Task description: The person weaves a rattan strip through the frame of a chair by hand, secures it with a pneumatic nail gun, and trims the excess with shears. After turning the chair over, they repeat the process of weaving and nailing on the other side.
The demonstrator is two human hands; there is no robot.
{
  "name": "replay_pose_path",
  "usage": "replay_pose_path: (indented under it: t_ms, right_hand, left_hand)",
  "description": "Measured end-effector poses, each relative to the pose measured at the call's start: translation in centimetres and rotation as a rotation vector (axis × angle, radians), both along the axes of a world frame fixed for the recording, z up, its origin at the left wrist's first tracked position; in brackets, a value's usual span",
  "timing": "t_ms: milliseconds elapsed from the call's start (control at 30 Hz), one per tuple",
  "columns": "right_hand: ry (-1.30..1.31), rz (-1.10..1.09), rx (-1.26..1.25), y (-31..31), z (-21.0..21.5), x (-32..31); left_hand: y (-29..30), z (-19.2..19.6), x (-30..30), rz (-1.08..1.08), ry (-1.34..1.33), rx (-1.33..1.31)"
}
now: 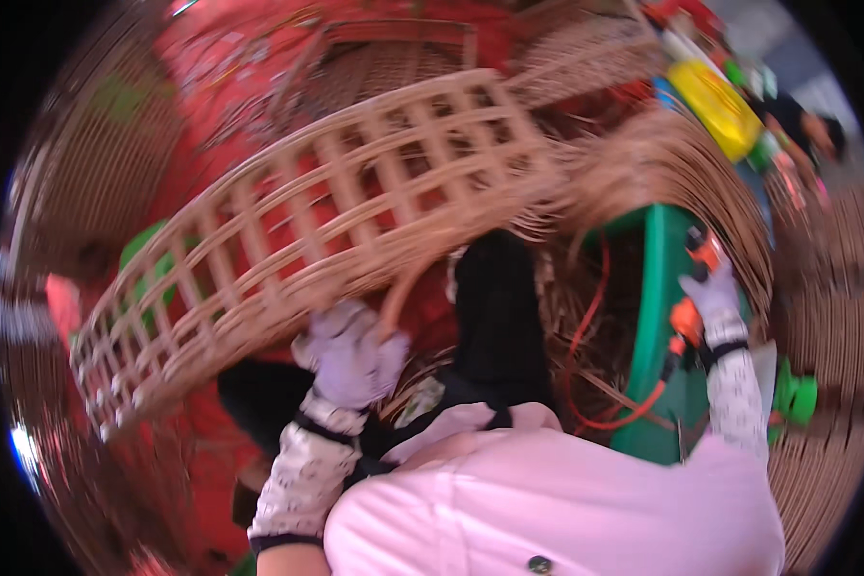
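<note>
A long woven wicker panel (pixel 326 192) with an open lattice slants across the middle, over my knees. My left hand (pixel 350 350), in a pale glove, is closed at its lower edge; motion blur softens the fingers. Beside that hand a curved tan strip (pixel 408 288) rises toward the lattice. Off to the right, my right hand (pixel 715 293), also gloved, grips an orange-and-black air tool (pixel 684 317). From the tool's lower end an orange hose (pixel 610 425) loops down and back up. The tool is over the rim of a green tub (pixel 655 307).
Bundled wicker strands (pixel 672 154) arch over the tub. Red sheeting (pixel 211 96) with scattered scraps covers the floor. Another wicker piece (pixel 394 62) lies at the back. A yellow item (pixel 715 106) stands at upper right, near another person (pixel 802 130). A green object (pixel 795 392) lies right of my arm.
</note>
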State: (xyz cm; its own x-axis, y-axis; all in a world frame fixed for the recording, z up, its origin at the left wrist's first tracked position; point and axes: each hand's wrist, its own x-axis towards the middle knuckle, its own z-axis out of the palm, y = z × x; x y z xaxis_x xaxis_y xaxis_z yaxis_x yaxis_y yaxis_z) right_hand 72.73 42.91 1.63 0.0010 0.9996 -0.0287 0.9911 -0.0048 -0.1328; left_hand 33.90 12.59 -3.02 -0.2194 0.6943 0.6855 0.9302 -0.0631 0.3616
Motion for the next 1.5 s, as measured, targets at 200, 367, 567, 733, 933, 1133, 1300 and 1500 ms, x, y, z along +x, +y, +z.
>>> replay_pose_path:
  t_ms: [200,367,567,733,933,1133,1300,1500]
  right_hand:
    - [0.128,-0.031,0.079,4.5,-5.9,2.3]
    - [0.368,-0.088,-0.051,6.0,-5.6,4.6]
    - [1.07,0.194,-0.561,-7.6,10.0,-6.8]
    - [1.062,0.378,-0.8,-14.2,15.6,-15.8]
    - [0.691,0.497,-0.846,-19.4,18.3,-24.0]
    - [0.33,0.492,-0.864,-18.8,17.6,-26.2]
    - [0.464,0.425,-0.846,-20.6,18.1,-26.9]
    - [0.532,0.408,-0.965,-20.4,18.4,-27.5]
  left_hand:
    - [-0.8,-0.2,-0.8,-0.006,0.033,-0.031]
    - [-0.8,-0.8,-0.8,-0.035,0.02,0.026]
    - [-0.8,-0.5,-1.1,-0.06,0.013,0.066]
    - [-1.2,-1.2,-1.1,-0.04,0.054,0.038]
    - [-0.5,-1.8,-1.1,-0.03,0.013,0.16]
    - [-0.1,-1.7,-1.2,-0.089,0.016,0.201]
    - [-0.5,-1.6,-0.9,-0.169,-0.087,0.13]
    - [-0.6,-1.4,-0.9,-0.19,-0.08,0.138]
